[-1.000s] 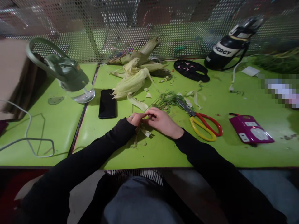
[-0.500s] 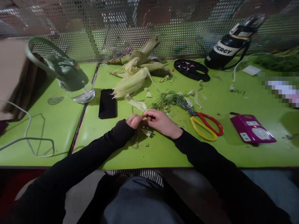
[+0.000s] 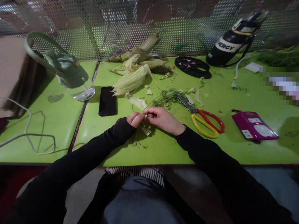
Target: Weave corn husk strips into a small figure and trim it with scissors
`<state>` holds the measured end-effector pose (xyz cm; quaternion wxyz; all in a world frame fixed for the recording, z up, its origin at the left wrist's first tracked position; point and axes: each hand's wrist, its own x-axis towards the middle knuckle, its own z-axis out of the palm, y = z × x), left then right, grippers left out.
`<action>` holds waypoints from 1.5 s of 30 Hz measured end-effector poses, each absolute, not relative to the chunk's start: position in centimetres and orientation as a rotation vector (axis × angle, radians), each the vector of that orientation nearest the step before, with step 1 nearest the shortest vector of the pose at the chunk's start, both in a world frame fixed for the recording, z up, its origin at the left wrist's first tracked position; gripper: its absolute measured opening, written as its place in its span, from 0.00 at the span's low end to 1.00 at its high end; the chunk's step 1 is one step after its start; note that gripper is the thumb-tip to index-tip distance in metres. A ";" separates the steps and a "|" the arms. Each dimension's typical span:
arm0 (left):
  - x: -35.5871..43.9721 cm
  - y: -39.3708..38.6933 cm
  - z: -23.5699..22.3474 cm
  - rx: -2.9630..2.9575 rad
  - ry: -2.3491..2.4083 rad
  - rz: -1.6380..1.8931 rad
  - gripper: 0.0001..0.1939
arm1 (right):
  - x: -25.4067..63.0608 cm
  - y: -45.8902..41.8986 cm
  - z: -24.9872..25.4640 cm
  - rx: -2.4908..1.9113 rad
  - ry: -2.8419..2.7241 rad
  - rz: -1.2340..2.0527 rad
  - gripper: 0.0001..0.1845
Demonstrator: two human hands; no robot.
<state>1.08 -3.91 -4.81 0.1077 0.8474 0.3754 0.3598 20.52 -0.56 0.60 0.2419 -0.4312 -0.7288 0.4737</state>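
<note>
while the left edge cuts off the cardboard, the bottle and phone show whole on the tabletop; right of them lie corn husks. the left hand, partly sleeved, meets the right hand at the fingertips, but whether either grips a strand i cannot tell. just beyond, tangled green stems blur together, partly covered by the scissors. farther right, past a purple socket block, pixelation masks something unreadable.

There are two hands, two bottles and one pair of scissors.
</note>
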 end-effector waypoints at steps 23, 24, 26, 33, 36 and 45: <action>-0.8 -3.2 -2.5 2.463 1.473 1.124 0.11 | 20.4 -2.1 3.0 -1.182 -2.425 0.990 0.04; -0.9 -3.2 -2.5 2.480 1.473 1.120 0.11 | 20.2 -2.3 2.9 -1.196 -2.387 0.963 0.04; -0.8 -3.3 -2.5 2.535 1.454 1.070 0.11 | 19.8 -2.5 2.7 -1.224 -2.329 0.930 0.05; -0.6 -3.6 -2.6 2.638 1.490 0.831 0.08 | 20.1 -2.1 1.9 -1.340 -2.382 0.959 0.13; -0.6 -3.7 -2.6 2.627 1.469 0.888 0.09 | 20.3 -1.7 1.8 -1.386 -2.207 0.994 0.13; -0.5 -4.1 -1.6 2.522 1.259 1.049 0.09 | 19.6 -1.7 1.6 -1.257 -2.073 1.274 0.16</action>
